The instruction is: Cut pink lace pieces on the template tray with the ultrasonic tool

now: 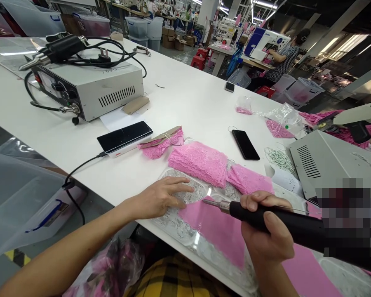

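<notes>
My right hand [266, 227] is wrapped around a black rod-shaped hand tool [284, 225] with a slim metal tip. The tip rests at or just over the top edge of a smooth pink fabric piece [219, 231]. With fingers stretched out, my left hand [162, 198] lies flat beside that piece, thumb at its left corner. Under the fabric is a clear, patterned plastic mat [170, 225]. Beyond my hands sit a thick stack of pink lace pieces [198, 163] and a smaller pink stack [250, 179]. Another smooth pink piece [309, 272] lies below my right forearm.
A grey box unit [111, 88] carries a similar black tool and cables at left; another grey unit [336, 165] stands right. Two phones [125, 138], [245, 145], a tied lace bundle [162, 142] and pale cord [280, 161] lie on the white table [185, 95]. A person sews beyond.
</notes>
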The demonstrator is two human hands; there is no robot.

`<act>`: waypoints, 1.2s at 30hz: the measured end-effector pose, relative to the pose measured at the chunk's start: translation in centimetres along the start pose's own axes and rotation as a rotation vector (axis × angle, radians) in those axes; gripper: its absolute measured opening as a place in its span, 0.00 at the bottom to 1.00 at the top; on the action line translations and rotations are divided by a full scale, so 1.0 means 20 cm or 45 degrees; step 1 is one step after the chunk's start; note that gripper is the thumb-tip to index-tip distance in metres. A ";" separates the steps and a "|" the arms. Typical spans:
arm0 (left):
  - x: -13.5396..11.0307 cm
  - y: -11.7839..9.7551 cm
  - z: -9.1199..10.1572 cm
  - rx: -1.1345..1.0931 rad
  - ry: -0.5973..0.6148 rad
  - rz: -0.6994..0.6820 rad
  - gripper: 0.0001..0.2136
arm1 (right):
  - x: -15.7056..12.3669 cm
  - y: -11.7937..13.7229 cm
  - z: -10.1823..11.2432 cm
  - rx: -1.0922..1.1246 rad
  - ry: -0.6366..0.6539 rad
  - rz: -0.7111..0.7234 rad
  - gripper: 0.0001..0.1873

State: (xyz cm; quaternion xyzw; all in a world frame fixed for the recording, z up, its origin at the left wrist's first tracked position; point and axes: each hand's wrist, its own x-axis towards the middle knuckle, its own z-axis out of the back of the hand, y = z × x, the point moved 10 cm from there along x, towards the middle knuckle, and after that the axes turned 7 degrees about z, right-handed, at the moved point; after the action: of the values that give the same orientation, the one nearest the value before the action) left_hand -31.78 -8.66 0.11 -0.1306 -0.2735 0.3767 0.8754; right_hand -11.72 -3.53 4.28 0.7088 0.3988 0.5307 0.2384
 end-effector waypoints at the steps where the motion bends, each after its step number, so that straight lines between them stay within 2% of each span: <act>1: 0.00 0.00 0.00 -0.002 -0.005 -0.004 0.24 | 0.00 0.00 0.00 0.003 -0.001 0.000 0.05; 13: 0.00 -0.01 0.02 0.000 -0.038 -0.018 0.23 | -0.02 -0.01 -0.03 -0.020 0.051 0.007 0.04; 22: -0.01 0.00 0.02 -0.033 -0.049 0.001 0.22 | 0.06 0.04 0.10 -0.098 -0.100 0.090 0.05; 26: 0.00 -0.01 0.04 -0.058 -0.082 -0.016 0.23 | 0.05 0.03 0.09 -0.102 -0.081 0.069 0.04; 29: 0.04 -0.05 0.07 -0.033 -0.127 -0.030 0.22 | 0.05 0.02 0.07 -0.081 -0.072 0.052 0.04; 32: 0.13 -0.12 0.04 0.076 -0.079 -0.055 0.16 | 0.04 0.02 0.07 -0.062 -0.079 0.045 0.05; 36: 0.22 -0.16 -0.08 0.259 0.000 -0.075 0.10 | 0.04 0.02 0.08 -0.057 -0.087 0.057 0.05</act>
State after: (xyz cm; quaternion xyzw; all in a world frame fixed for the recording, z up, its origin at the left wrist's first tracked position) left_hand -26.54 -7.67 1.88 -0.0330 -0.2374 0.3765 0.8949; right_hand -9.98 -2.99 4.44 0.7298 0.3624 0.5203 0.2557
